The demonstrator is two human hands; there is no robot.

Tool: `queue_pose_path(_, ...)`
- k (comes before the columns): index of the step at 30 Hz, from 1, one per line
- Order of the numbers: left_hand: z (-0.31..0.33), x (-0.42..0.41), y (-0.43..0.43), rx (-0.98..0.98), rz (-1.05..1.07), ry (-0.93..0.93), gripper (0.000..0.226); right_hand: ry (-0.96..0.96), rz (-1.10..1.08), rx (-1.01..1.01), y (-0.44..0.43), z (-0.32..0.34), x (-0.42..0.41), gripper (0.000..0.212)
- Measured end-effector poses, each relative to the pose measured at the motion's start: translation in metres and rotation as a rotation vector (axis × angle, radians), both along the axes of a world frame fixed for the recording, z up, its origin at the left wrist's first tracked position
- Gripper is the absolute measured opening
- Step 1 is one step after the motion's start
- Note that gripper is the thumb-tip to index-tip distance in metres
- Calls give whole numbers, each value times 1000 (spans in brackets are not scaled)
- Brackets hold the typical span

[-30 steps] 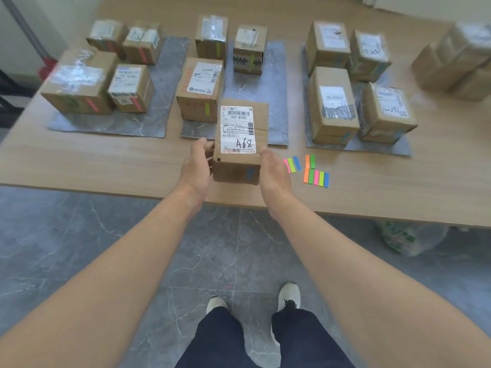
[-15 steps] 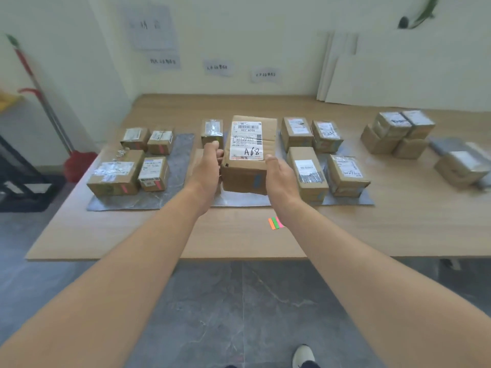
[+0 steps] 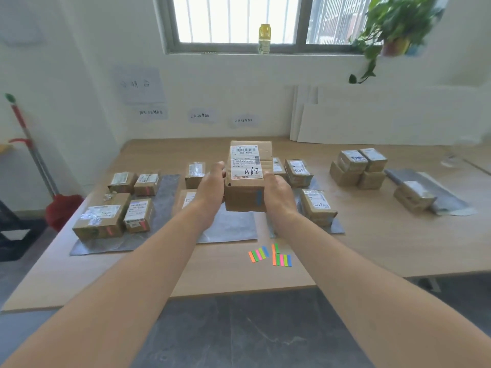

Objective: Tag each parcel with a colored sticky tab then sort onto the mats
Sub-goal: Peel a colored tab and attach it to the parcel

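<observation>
Left hand [image 3: 212,188] and right hand [image 3: 279,193] clamp the A68 parcel [image 3: 248,176] from either side, fingers wrapped on its flanks. Parcel is lifted clear of the worktop [image 3: 385,240], frame centre, above the middle mat [image 3: 231,227]. Blue tab [image 3: 258,197] on its near face. Spare sticky tabs [image 3: 271,255] lie on the worktop below centre. Tagged parcels on left mat [image 3: 164,203] and right mat [image 3: 336,227]; untagged stack [image 3: 357,168] at right.
</observation>
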State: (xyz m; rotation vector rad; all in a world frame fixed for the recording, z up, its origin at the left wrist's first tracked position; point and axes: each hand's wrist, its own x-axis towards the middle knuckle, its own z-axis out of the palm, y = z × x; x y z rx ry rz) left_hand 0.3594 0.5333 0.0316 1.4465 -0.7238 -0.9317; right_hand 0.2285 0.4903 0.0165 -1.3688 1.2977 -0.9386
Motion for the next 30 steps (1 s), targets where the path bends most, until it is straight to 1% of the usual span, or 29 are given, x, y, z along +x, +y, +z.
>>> queue_pose_path(3,0,-14,-17,-10,23,8,48,-3,1,21,-18,-2,-14,45)
queue_pose_path(8,1,-39,-52,20,27,27,47,-35,17,40,-61,-4,-46,47)
queue_pose_path(12,-3,-65,-87,60,60,37,49,-66,37,81,-104,-12,-71,39)
queue_pose_path(18,-12,-85,-143,114,95,63,44,-14,64,132,-169,-26,-86,38)
queue_pose_path(23,-23,-77,-185,166,85,69,49,-10,63,176,-217,-40,-80,38)
queue_pose_path(27,-35,-59,-227,181,79,100,48,15,52,210,-257,-50,-62,45)
queue_pose_path(30,-48,-41,-264,206,56,108,54,7,38,227,-292,-61,-48,45)
